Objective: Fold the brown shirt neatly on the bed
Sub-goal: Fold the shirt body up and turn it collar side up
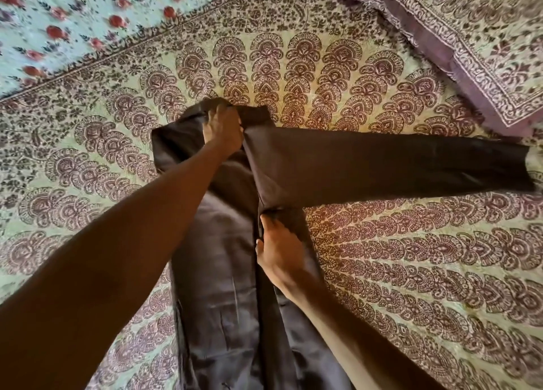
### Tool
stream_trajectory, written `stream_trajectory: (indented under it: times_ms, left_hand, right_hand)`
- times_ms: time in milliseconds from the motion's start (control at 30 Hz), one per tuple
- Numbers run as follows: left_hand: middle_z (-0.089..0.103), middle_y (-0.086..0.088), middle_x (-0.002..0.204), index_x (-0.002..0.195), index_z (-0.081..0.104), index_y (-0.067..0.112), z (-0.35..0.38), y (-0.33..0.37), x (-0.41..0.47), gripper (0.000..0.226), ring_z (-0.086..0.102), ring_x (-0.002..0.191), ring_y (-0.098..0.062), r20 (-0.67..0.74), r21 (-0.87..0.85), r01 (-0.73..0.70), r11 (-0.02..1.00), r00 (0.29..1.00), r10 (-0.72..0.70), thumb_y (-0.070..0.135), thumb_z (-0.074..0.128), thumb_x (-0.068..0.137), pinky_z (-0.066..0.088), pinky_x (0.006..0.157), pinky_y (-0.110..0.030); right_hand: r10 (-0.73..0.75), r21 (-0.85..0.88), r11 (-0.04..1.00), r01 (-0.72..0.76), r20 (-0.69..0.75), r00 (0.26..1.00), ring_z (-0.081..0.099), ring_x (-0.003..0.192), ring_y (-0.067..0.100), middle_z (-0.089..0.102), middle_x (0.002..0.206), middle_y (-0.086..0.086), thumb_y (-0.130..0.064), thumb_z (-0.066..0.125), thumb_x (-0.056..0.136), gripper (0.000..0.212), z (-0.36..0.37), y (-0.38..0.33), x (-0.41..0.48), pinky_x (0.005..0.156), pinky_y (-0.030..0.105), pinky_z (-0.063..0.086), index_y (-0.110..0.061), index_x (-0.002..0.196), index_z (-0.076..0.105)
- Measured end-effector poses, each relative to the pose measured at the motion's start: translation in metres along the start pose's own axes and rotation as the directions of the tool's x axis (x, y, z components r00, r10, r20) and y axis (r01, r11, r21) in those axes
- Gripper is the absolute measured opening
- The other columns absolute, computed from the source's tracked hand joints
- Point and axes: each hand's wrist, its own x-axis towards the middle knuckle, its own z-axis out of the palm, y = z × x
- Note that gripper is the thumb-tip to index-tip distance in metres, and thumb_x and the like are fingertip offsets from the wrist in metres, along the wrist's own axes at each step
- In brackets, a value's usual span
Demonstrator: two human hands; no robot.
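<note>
Left hand grips brown shirt collar at 12 o'clock, right hand pinches underarm, likely setting the sleeve fold

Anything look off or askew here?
Nothing damaged or spilled. The shirt is only half folded: one sleeve sticks out sideways across the bed toward the pillow, and the lower body shows a few creases.
</note>
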Motion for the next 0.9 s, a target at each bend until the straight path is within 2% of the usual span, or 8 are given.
stream_trajectory:
  times_ms: [100,233,333,400,500,667,800,900]
  left_hand:
    - [0.034,-0.022,0.142,0.139,0.032,0.006,0.004,0.004,-0.014,0.056,0.037,0.130,-0.044,0.057,-0.163,0.048,0.985,0.998,-0.039,0.016,0.056,0.090,0.036,0.101,-0.051]
    - [0.043,-0.022,0.136,0.138,0.030,0.007,0.013,0.016,-0.048,0.057,0.046,0.122,-0.043,0.051,-0.427,0.157,0.890,0.987,-0.150,0.016,0.056,0.089,0.040,0.097,-0.048]
    - [0.049,-0.022,0.134,0.143,0.021,0.007,0.022,0.027,-0.080,0.066,0.050,0.123,-0.041,0.202,-0.440,0.287,0.851,0.955,-0.218,0.025,0.058,0.090,0.043,0.095,-0.044]
    - [0.052,-0.022,0.131,0.143,0.018,0.006,0.030,0.030,-0.094,0.068,0.053,0.120,-0.040,0.238,-0.384,0.297,0.874,0.947,-0.217,0.020,0.059,0.091,0.045,0.093,-0.044]
    - [0.056,-0.022,0.124,0.137,0.025,0.008,0.032,0.025,-0.102,0.057,0.057,0.113,-0.041,0.159,-0.405,0.268,0.874,0.962,-0.221,0.012,0.058,0.090,0.049,0.090,-0.046]
    - [0.057,-0.021,0.121,0.126,0.036,0.010,0.024,0.012,-0.125,0.042,0.059,0.109,-0.038,0.173,-0.543,0.298,0.785,0.955,-0.242,0.013,0.058,0.090,0.049,0.090,-0.043]
    - [0.067,-0.020,0.108,0.107,0.063,0.006,0.029,0.003,-0.163,0.023,0.063,0.102,-0.036,0.159,-0.444,0.203,0.873,0.976,-0.147,0.018,0.057,0.088,0.053,0.086,-0.041]
    - [0.068,-0.020,0.104,0.100,0.068,0.004,0.046,-0.001,-0.202,0.033,0.063,0.102,-0.038,0.293,-0.321,0.188,0.928,0.952,-0.092,0.033,0.058,0.089,0.052,0.086,-0.040]
  right_hand:
    - [-0.006,-0.017,1.000,0.005,-0.052,0.999,0.063,0.107,0.026,0.055,0.133,0.003,-0.033,0.052,0.094,0.052,-0.001,-0.002,-0.012,0.084,0.038,0.050,-0.022,0.142,0.034]
    - [-0.022,-0.079,0.997,0.015,-0.095,0.995,0.066,0.100,0.025,0.061,0.124,0.002,-0.042,0.053,0.092,0.051,0.005,0.003,-0.041,0.076,0.037,0.052,-0.022,0.137,0.041]
    - [-0.021,-0.161,0.987,0.003,-0.109,0.994,0.070,0.085,0.024,0.069,0.105,0.003,-0.040,0.064,0.084,0.046,0.018,0.010,-0.065,0.064,0.035,0.055,-0.019,0.124,0.055]
    - [-0.007,-0.224,0.974,-0.025,-0.139,0.990,0.069,0.069,0.022,0.070,0.088,0.002,-0.033,0.074,0.074,0.039,0.023,0.009,-0.071,0.053,0.030,0.053,-0.019,0.109,0.063]
    - [-0.063,-0.244,0.969,0.029,-0.133,0.989,0.068,0.065,0.023,0.069,0.079,0.004,-0.018,0.074,0.071,0.028,0.027,0.000,-0.070,0.052,0.029,0.052,-0.017,0.097,0.065]
    - [-0.055,-0.065,0.997,0.046,-0.131,0.990,0.067,0.089,0.030,0.067,0.102,0.009,-0.016,0.056,0.087,0.027,0.026,-0.009,-0.075,0.075,0.037,0.053,-0.015,0.113,0.060]
    - [0.038,-0.083,0.995,-0.054,-0.189,0.981,0.066,0.084,0.026,0.066,0.095,0.005,-0.030,0.065,0.085,0.022,0.019,0.012,-0.116,0.068,0.034,0.049,-0.016,0.102,0.059]
    - [0.114,-0.148,0.981,-0.121,-0.053,0.992,0.066,0.092,0.026,0.066,0.103,0.004,-0.042,0.059,0.088,0.031,0.022,0.029,-0.163,0.076,0.036,0.050,-0.016,0.107,0.058]
